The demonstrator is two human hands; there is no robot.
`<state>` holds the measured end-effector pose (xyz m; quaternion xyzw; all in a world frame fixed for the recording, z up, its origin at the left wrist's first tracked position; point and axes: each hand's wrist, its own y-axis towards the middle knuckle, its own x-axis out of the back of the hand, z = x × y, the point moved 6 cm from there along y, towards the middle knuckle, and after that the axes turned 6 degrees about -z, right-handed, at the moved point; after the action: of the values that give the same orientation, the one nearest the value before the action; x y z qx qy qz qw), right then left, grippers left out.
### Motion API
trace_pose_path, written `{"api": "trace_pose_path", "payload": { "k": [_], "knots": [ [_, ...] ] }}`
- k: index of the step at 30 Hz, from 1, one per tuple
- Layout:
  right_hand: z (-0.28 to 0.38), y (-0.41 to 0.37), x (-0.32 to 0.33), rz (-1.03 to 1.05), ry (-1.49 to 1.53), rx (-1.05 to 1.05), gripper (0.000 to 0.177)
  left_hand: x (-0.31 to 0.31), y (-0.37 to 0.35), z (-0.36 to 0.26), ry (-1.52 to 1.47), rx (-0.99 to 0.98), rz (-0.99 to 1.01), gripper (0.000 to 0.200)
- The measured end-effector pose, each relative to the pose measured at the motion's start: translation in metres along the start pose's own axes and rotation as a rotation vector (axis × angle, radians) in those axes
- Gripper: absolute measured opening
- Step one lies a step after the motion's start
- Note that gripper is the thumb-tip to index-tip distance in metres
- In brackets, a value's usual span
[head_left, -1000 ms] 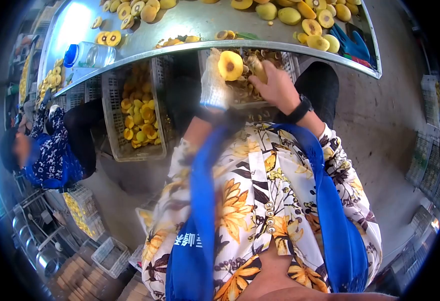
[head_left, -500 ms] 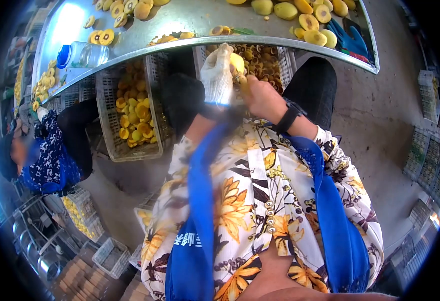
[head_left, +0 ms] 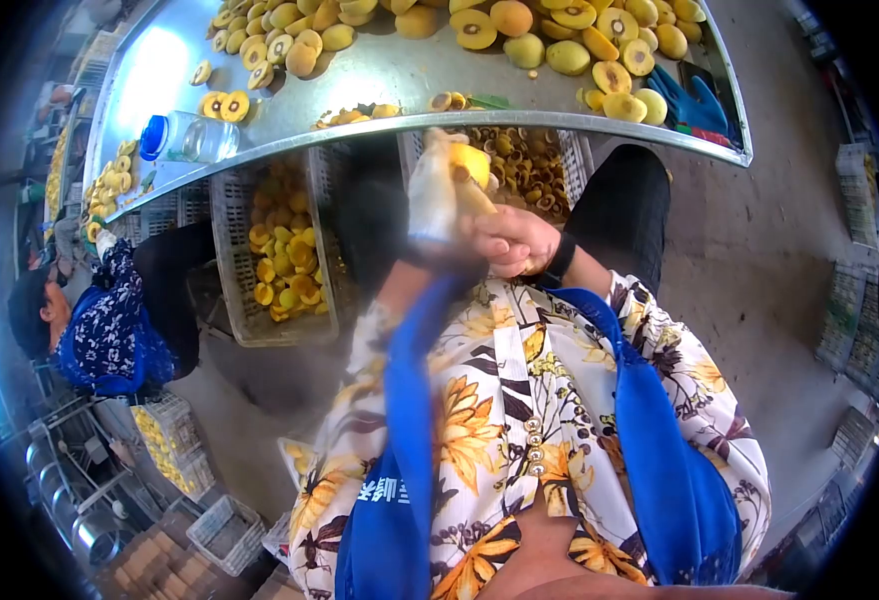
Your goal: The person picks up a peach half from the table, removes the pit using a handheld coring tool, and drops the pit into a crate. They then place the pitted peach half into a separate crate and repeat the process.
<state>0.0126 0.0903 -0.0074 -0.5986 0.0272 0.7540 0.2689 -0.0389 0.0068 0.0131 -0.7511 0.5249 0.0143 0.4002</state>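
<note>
My left hand (head_left: pixel 433 195), in a whitish glove, is closed around a yellow peach piece (head_left: pixel 470 162) just below the table's near edge. Bare and closed, my right hand (head_left: pixel 519 240) grips a tool with a pale tan handle (head_left: pixel 476 198). The tool's far end meets the fruit, and its working tip is hidden. Behind the hands is a crate of brown pit pieces (head_left: pixel 534 165).
A metal table (head_left: pixel 379 75) holds whole and halved peaches (head_left: pixel 474 30), a blue-capped clear jar (head_left: pixel 194 138) and a blue glove (head_left: pixel 699 105). A crate (head_left: pixel 229 290) of peach halves stands at left. Another person (head_left: pixel 114 320) sits beyond it.
My right hand has turned over around the tool handle, showing its curled fingers. The peach piece stays in my left hand. The view has shifted, showing more of the table.
</note>
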Motion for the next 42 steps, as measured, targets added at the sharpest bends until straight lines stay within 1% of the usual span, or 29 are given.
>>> {"api": "trace_pose_path", "payload": {
  "k": [1, 2, 3, 4, 5, 6, 7, 8, 9, 11, 14, 16, 17, 18, 19, 21, 23, 25, 27, 29, 30, 31, 33, 34, 35, 36, 38, 41, 42],
  "knots": [
    [0.005, -0.004, -0.009, 0.091, 0.030, 0.073, 0.020, -0.002, -0.005, -0.005, -0.125, 0.054, -0.009, 0.044],
    [0.011, -0.010, -0.018, 0.184, 0.060, 0.144, 0.018, 0.018, 0.020, -0.014, -0.089, -0.055, 0.040, 0.048],
    [0.018, -0.015, -0.024, 0.280, 0.093, 0.211, 0.017, 0.046, 0.035, -0.017, -0.223, -0.024, 0.065, 0.045],
    [0.023, -0.014, -0.020, 0.244, 0.110, 0.210, 0.019, 0.070, 0.037, -0.035, -0.294, -0.041, 0.023, 0.044],
    [0.022, -0.010, -0.009, 0.046, -0.185, 0.162, 0.020, 0.097, 0.039, -0.056, -0.301, -0.125, 0.116, 0.041],
    [0.024, -0.008, 0.005, -0.159, -0.477, 0.113, 0.020, 0.135, 0.042, -0.079, -0.030, -0.314, -0.118, 0.039],
    [0.027, -0.007, 0.019, -0.373, -0.765, 0.057, 0.021, 0.160, 0.029, -0.110, 0.349, -0.714, -0.475, 0.039],
    [0.029, -0.004, 0.050, -0.488, -1.292, 0.017, 0.027, 0.185, 0.030, -0.129, 0.803, -0.651, -0.618, 0.043],
    [0.041, -0.022, 0.013, -0.555, -2.007, 0.591, 0.028, 0.200, 0.033, -0.154, 1.311, -0.757, -0.843, 0.046],
    [0.041, -0.017, 0.048, -0.812, -1.997, 0.462, 0.026, 0.144, 0.017, -0.179, 1.429, -0.940, -0.817, 0.048],
    [0.048, -0.005, 0.045, -0.721, -1.689, 0.434, 0.024, 0.041, 0.040, -0.168, 1.474, -1.154, -0.487, 0.049],
    [0.048, -0.002, 0.036, -0.688, -1.880, 0.571, 0.025, -0.026, 0.077, -0.142, 1.419, -1.407, -0.143, 0.059],
    [0.051, -0.012, 0.024, -0.726, -1.829, 0.601, 0.026, -0.064, 0.102, -0.132, 1.565, -0.998, -0.174, 0.074],
    [0.055, -0.022, 0.011, -0.763, -1.776, 0.634, 0.028, -0.089, 0.120, -0.118, 1.670, -0.924, -0.148, 0.087],
    [0.053, -0.029, 0.012, -0.794, -1.695, 0.634, 0.028, -0.111, 0.142, -0.101, 1.756, -0.692, -0.146, 0.095],
    [0.054, -0.044, 0.018, -0.857, -1.535, 0.634, 0.028, -0.135, 0.161, -0.073, 1.821, -0.762, -0.128, 0.102],
    [0.059, -0.061, 0.012, -0.925, -1.539, 0.586, 0.029, -0.142, 0.170, -0.071, 1.735, -0.615, -0.242, 0.108],
    [0.061, -0.072, 0.016, -0.976, -1.539, 0.575, 0.030, -0.142, 0.170, -0.074, 1.683, -0.676, -0.236, 0.113],
    [0.071, -0.081, 0.012, -1.014, -1.451, 0.737, 0.034, -0.136, 0.169, -0.082, 1.639, -0.610, -0.149, 0.112],
    [0.087, -0.084, 0.022, -1.117, -1.300, 0.863, 0.037, -0.133, 0.148, -0.088, 1.534, -0.514, 0.009, 0.097],
    [0.098, -0.082, 0.020, -1.106, -1.259, 0.976, 0.044, -0.137, 0.116, -0.095, 1.576, -0.561, 0.073, 0.092],
    [0.106, -0.077, 0.023, -1.084, -1.097, 0.786, 0.040, -0.135, 0.092, -0.095, 1.619, -0.604, 0.138, 0.087],
    [0.118, -0.065, 0.008, -0.851, -0.643, 0.846, 0.032, -0.127, 0.059, -0.079, 1.657, -1.015, 0.388, 0.082],
    [0.122, -0.055, 0.003, -0.757, -0.587, 0.875, 0.029, -0.121, 0.039, -0.070, 1.624, -1.180, 0.517, 0.080],
    [0.125, -0.047, -0.002, -0.665, -0.531, 0.904, 0.026, -0.120, 0.012, -0.062, 1.511, -1.246, 0.654, 0.078],
    [0.127, -0.043, -0.005, -0.575, -0.475, 0.933, 0.024, -0.113, 0.002, -0.054, 1.563, -1.259, 0.653, 0.078],
    [0.118, -0.036, 0.000, -0.550, -0.398, 0.754, 0.021, -0.106, -0.019, -0.052, 1.584, -1.305, 0.675, 0.077],
    [0.104, -0.027, 0.005, -0.464, -0.305, 0.662, 0.021, -0.075, -0.018, -0.064, 0.739, -0.933, 0.621, 0.069],
    [0.099, -0.024, 0.006, -0.447, -0.304, 0.661, 0.021, -0.067, -0.013, -0.052, 0.411, -0.567, 0.634, 0.064]
  ]
}}
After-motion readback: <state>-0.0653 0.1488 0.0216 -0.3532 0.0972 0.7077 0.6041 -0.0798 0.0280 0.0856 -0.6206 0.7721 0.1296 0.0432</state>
